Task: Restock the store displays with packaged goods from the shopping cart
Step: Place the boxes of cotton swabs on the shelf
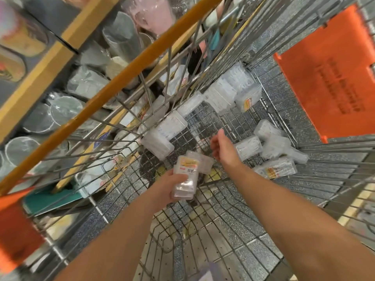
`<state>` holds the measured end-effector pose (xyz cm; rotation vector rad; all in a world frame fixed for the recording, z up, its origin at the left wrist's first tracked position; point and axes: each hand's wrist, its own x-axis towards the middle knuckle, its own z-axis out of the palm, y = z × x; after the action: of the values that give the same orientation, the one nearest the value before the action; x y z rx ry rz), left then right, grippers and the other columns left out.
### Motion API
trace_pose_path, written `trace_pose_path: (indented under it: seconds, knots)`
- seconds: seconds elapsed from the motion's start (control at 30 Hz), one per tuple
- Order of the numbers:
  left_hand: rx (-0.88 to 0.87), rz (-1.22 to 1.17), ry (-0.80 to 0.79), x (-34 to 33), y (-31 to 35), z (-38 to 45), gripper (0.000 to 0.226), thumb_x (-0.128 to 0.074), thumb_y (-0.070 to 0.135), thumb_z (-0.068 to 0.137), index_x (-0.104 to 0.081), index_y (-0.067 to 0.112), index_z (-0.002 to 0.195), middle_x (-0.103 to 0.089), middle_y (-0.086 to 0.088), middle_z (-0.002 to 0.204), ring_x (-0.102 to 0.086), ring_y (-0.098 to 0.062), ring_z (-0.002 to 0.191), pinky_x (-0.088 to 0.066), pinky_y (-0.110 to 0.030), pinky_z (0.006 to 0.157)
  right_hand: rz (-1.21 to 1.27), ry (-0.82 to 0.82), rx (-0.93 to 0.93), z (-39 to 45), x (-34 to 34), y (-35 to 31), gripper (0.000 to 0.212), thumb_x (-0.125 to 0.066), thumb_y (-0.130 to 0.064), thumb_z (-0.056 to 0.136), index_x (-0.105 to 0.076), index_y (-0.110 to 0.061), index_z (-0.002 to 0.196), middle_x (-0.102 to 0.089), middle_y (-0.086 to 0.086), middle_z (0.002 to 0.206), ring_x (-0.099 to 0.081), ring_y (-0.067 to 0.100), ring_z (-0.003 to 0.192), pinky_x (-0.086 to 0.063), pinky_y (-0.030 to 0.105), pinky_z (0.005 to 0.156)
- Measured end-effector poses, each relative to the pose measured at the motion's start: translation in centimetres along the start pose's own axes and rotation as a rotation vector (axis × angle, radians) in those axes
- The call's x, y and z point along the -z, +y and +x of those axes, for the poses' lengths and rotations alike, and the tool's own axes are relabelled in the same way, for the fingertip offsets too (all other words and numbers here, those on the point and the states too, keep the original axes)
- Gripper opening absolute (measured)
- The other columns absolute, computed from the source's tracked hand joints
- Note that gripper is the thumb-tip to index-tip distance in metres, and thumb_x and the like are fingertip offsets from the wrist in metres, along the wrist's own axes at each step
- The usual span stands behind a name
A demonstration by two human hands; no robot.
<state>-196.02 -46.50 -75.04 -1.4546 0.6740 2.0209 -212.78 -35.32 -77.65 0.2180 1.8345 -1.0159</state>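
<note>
I look down into a wire shopping cart [211,122]. My left hand [170,185] grips a small stack of clear plastic boxes [185,177] with yellow labels, held above the cart floor. My right hand [222,148] hovers inside the cart with relaxed fingers and holds nothing; it is just left of a clear box [248,147]. Several more clear boxes lie at the right [276,147] and in a row along the cart's far wall [223,94].
The cart's orange rim bar [113,82] crosses diagonally at the left. Beyond it, store shelves with wooden edges [38,78] hold wrapped cups, glasses and packaged goods. An orange plastic flap [328,78] hangs at the cart's right end. Speckled grey floor shows through the wire.
</note>
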Motion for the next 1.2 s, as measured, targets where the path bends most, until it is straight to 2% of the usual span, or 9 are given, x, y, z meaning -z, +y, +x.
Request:
trace_pose_path:
  seconds: [0.1,0.2,0.27,0.4,0.53,0.6,0.73,0.93,1.2]
  knots:
    - [-0.016,-0.019,0.117,1.8,-0.8,0.2,0.043,-0.062,0.002,0.089,-0.049,0.011,0.130,-0.067,-0.017,0.117,-0.068,-0.036,0.102,-0.056,-0.049,0.086,-0.260,-0.031,0.043,0.0,1.7,1.8,0.039,-0.060,-0.043,0.094,-0.058,-0.008,0.111,-0.058,-0.002,0.102,-0.057,0.015,0.091,-0.050,0.035,0.086]
    - [-0.015,-0.056,0.201,2.6,-1.3,0.6,0.047,-0.061,-0.002,0.089,-0.045,0.010,0.132,-0.065,-0.017,0.119,-0.067,-0.037,0.103,-0.056,-0.047,0.080,-0.535,-0.149,0.041,-0.7,0.8,3.6,0.068,-0.081,-0.035,0.076,-0.045,-0.022,0.132,-0.040,-0.009,0.120,-0.050,0.012,0.108,-0.052,0.028,0.085]
    - [-0.016,-0.057,0.233,2.4,-1.6,0.7,0.048,-0.061,-0.005,0.089,-0.042,0.015,0.128,-0.063,-0.017,0.119,-0.066,-0.037,0.100,-0.056,-0.046,0.077,-0.812,-0.064,0.154,-0.8,-0.3,4.6,0.087,-0.084,-0.041,0.067,-0.040,-0.022,0.140,-0.036,-0.006,0.130,-0.046,0.014,0.116,-0.054,0.037,0.093]
    - [-0.024,-0.036,0.240,2.1,-1.9,0.9,0.053,-0.062,-0.006,0.088,-0.038,0.021,0.126,-0.060,-0.017,0.119,-0.066,-0.036,0.097,-0.057,-0.045,0.075,-1.011,-0.021,0.305,-0.2,-1.4,5.8,0.072,-0.076,-0.049,0.076,-0.045,-0.024,0.136,-0.047,-0.004,0.127,-0.046,0.012,0.112,-0.047,0.033,0.097]
    - [-0.039,-0.055,0.223,2.4,-1.4,1.0,0.056,-0.063,-0.004,0.088,-0.038,0.020,0.133,-0.060,-0.016,0.122,-0.066,-0.038,0.104,-0.053,-0.055,0.091,-0.421,-0.031,0.093,-0.7,-0.2,4.1,0.054,-0.064,-0.050,0.089,-0.052,-0.027,0.137,-0.055,-0.009,0.121,-0.052,0.009,0.106,-0.043,0.030,0.089]
    - [-0.057,-0.075,0.213,2.4,-1.2,1.1,0.060,-0.063,-0.003,0.088,-0.037,0.019,0.138,-0.060,-0.016,0.125,-0.066,-0.037,0.105,-0.053,-0.054,0.091,-0.059,-0.074,-0.027,-0.8,0.9,3.1,0.037,-0.056,-0.042,0.097,-0.061,-0.020,0.127,-0.063,-0.004,0.115,-0.056,0.017,0.107,-0.044,0.033,0.093]
    - [-0.098,-0.115,0.199,2.1,-1.1,1.4,0.076,-0.064,-0.001,0.089,-0.028,0.026,0.150,-0.057,-0.015,0.133,-0.066,-0.037,0.105,-0.056,-0.052,0.087,0.431,-0.206,-0.264,-0.8,1.6,2.1,0.035,-0.041,-0.038,0.103,-0.061,-0.013,0.116,-0.066,0.008,0.096,-0.060,0.023,0.082,-0.050,0.031,0.071]
    - [-0.125,-0.054,0.212,2.1,-1.0,1.7,0.078,-0.067,0.001,0.088,-0.029,0.030,0.150,-0.058,-0.013,0.132,-0.067,-0.036,0.104,-0.054,-0.058,0.090,0.451,-0.365,-0.399,-1.8,2.0,1.6,0.055,-0.034,-0.055,0.100,-0.059,-0.012,0.124,-0.069,0.007,0.090,-0.062,0.016,0.063,-0.044,0.020,0.044]
    - [-0.183,0.035,0.241,1.9,-1.1,1.9,0.079,-0.073,0.014,0.087,-0.029,0.031,0.150,-0.057,-0.007,0.135,-0.069,-0.029,0.103,-0.055,-0.054,0.091,-0.020,-0.339,-0.453,-0.9,2.7,1.6,0.068,-0.031,-0.075,0.092,-0.071,-0.019,0.087,-0.064,0.002,0.073,-0.047,0.010,0.049,-0.022,0.019,0.040]
